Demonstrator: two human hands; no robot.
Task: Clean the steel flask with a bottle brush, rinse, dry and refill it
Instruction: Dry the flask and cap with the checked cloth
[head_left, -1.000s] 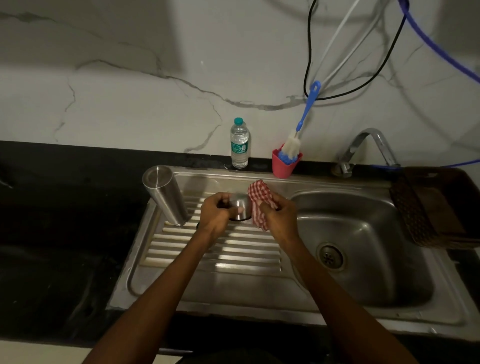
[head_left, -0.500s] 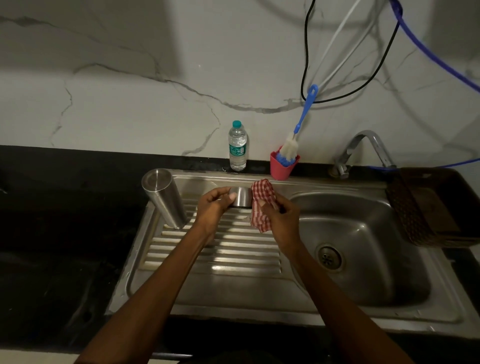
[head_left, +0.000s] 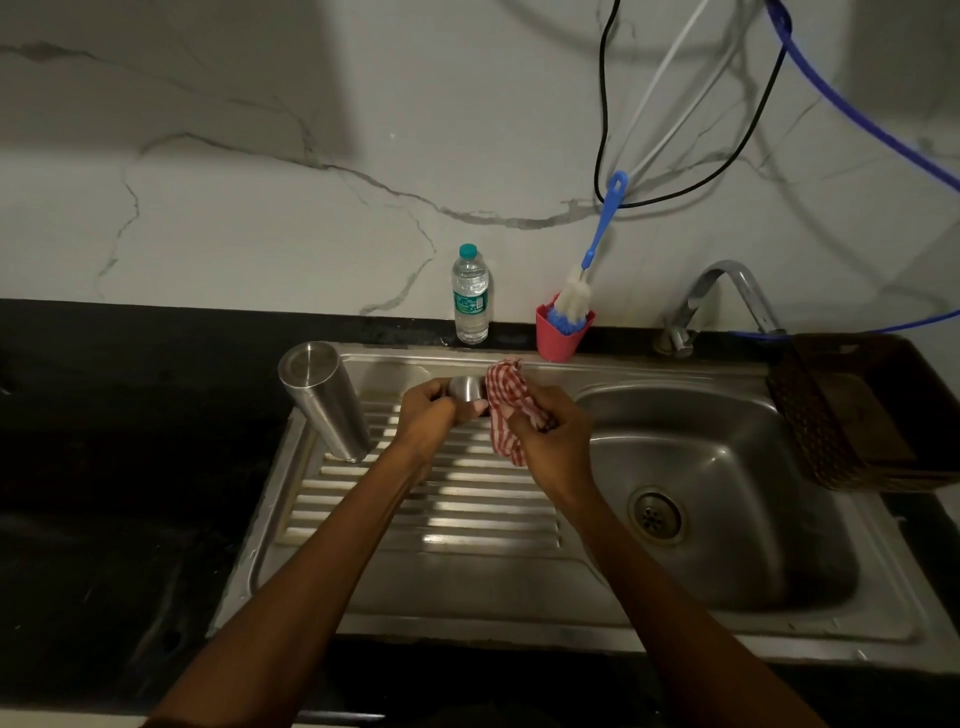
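Left hand (head_left: 423, 415) grips steel cap (head_left: 466, 388); right hand (head_left: 556, 441) grips checked cloth (head_left: 506, 400) beside it. Rotate cap, wiping inside too.

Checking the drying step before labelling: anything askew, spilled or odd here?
Nothing stands out. Steel flask stands on the drainboard; left hand holds the cap, right hand the checked cloth.
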